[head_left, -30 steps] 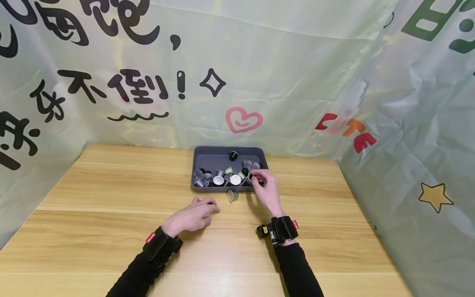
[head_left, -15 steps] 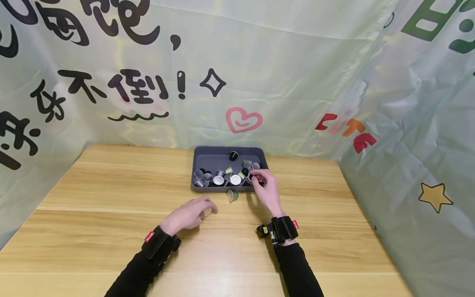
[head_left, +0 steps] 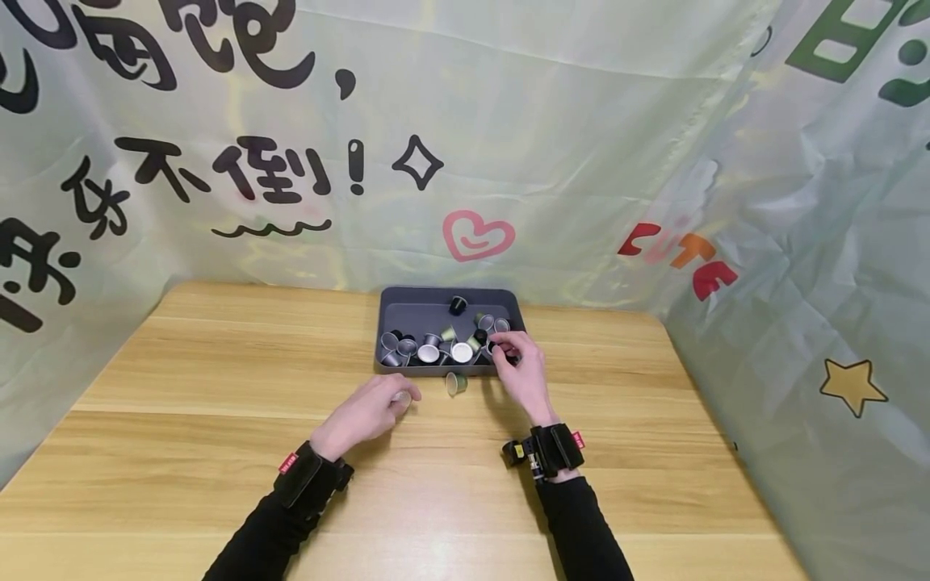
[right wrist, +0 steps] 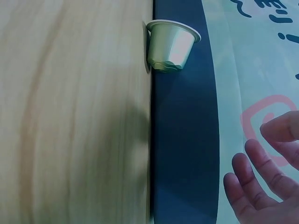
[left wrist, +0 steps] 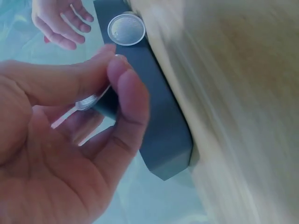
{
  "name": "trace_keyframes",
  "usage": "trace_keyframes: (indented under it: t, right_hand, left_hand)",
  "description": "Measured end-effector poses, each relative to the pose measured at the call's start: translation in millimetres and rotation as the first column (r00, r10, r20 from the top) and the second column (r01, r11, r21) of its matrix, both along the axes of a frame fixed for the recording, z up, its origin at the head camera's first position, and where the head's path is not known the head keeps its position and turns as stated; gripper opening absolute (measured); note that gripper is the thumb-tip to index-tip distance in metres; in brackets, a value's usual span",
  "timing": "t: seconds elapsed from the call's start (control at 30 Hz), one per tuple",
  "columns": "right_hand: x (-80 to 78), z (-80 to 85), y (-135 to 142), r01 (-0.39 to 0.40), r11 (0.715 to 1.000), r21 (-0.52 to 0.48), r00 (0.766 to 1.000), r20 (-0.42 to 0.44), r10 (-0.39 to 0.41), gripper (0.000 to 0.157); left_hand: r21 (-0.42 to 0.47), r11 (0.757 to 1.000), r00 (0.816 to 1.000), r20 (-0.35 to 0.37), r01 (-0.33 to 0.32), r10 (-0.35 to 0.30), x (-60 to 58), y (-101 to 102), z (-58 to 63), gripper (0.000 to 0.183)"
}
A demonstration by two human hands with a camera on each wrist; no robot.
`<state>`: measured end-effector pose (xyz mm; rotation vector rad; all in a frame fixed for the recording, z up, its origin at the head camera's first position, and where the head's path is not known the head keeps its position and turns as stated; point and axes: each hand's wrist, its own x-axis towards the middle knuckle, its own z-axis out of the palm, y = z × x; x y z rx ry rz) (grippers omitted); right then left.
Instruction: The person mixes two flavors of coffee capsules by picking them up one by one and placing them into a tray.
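Note:
My left hand (head_left: 366,407) is just in front of the tray's near edge, pinching a coffee capsule (head_left: 401,398) between thumb and fingers. In the left wrist view the capsule (left wrist: 107,102) shows a dark green body and a silvery rim, partly hidden by the fingers. Over the tray's right end is my right hand (head_left: 521,371), its fingers loosely bent; in the right wrist view the hand (right wrist: 271,172) shows nothing between thumb and fingers. A pale green coffee capsule (head_left: 455,383) lies on its side on the table, against the front of the grey tray (head_left: 414,311).
Inside the tray are several more capsules, silver, green and black, mostly along the near side, with one black capsule (head_left: 457,305) farther back. The wooden table (head_left: 240,355) ends at a printed cloth backdrop (head_left: 567,161) behind and to the right.
My left hand has moved up slightly toward the tray, its fingers drawing in; the capsule it pinches has come into view. The right hand stays in place.

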<state>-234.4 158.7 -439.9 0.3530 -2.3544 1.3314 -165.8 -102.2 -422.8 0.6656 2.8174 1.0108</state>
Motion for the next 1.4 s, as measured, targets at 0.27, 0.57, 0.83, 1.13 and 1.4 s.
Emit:
trace_keyframes:
  t: [0.27, 0.57, 0.83, 1.13, 1.4]
  right_hand:
    - [0.1, -0.3, 0.2, 0.007, 1.0, 0.001, 1.0, -0.002, -0.007, 0.019]
    - [0.3, -0.3, 0.2, 0.007, 1.0, -0.007, 1.0, 0.001, -0.007, 0.019]
    - [0.5, 0.2, 0.0, -0.001, 1.0, -0.011, 1.0, 0.002, 0.001, 0.019]
    - [1.4, 0.3, 0.0, -0.002, 1.0, -0.006, 1.0, -0.008, 0.002, 0.02]
    - [1.5, 1.3, -0.2, -0.003, 1.0, -0.004, 1.0, 0.002, 0.003, 0.019]
  left_hand:
    - [0.139, 0.984, 0.993, 0.057, -0.107, 0.1, -5.0, -2.2, 8.7, 0.027]
    - [0.217, 0.966, 0.989, -0.004, -0.143, 0.147, -7.0, -5.4, 12.4, 0.028]
    - [0.283, 0.944, 0.972, -0.108, -0.171, 0.208, -10.5, -7.9, 9.3, 0.031]
    - [0.33, 0.925, 0.97, -0.09, -0.185, 0.226, -11.6, -10.0, 10.3, 0.039]
    - [0.347, 0.919, 0.966, -0.102, -0.188, 0.237, -13.8, -10.8, 9.2, 0.037]
